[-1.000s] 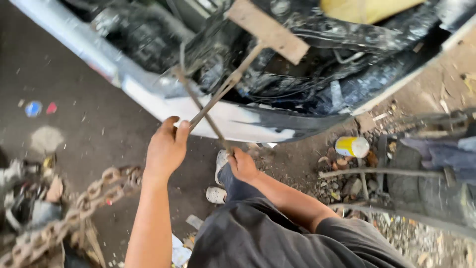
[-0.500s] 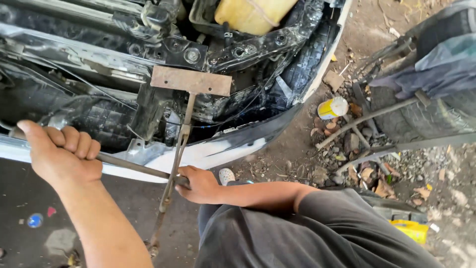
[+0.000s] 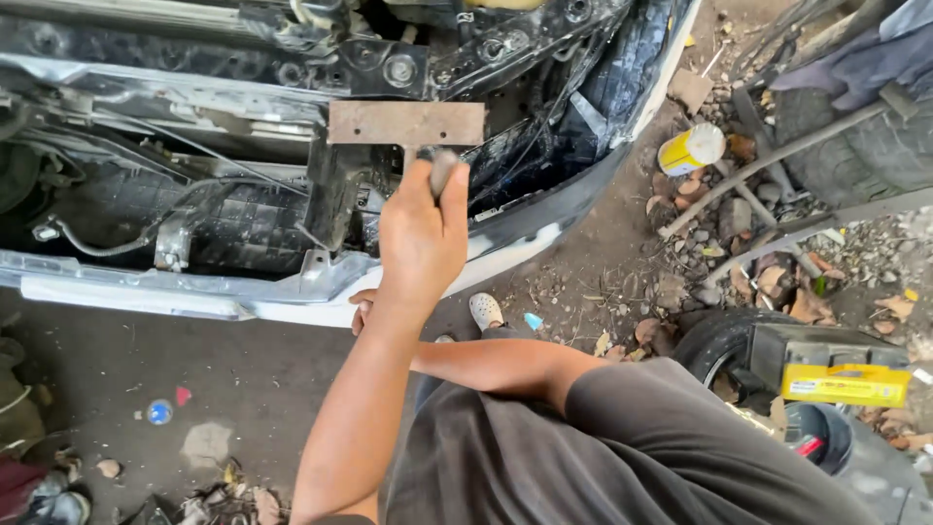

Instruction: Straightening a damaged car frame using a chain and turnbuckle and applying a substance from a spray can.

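Observation:
A car's open front fills the top of the view, with black engine-bay parts (image 3: pixel 243 224) above a white bumper strip (image 3: pixel 146 292). A rusty flat plate (image 3: pixel 406 123) on a thin metal shaft stands against that front. My left hand (image 3: pixel 420 238) is raised and shut round the shaft just under the plate. My right hand (image 3: pixel 362 309) is lower, at the bumper's edge. My left forearm hides most of it, only curled fingers show, and I cannot tell what it holds.
A yellow can (image 3: pixel 692 149) lies on rubble and dry leaves at the right, beside long metal bars (image 3: pixel 768 160). A tyre (image 3: pixel 714 340) and a black box with a yellow label (image 3: pixel 841 374) sit at lower right. A white shoe (image 3: pixel 484 311) rests on the dirt floor.
My left hand has moved from a side bar at the left up to the shaft under the rusty plate. The view has shifted toward the car, and my right hand is now mostly hidden.

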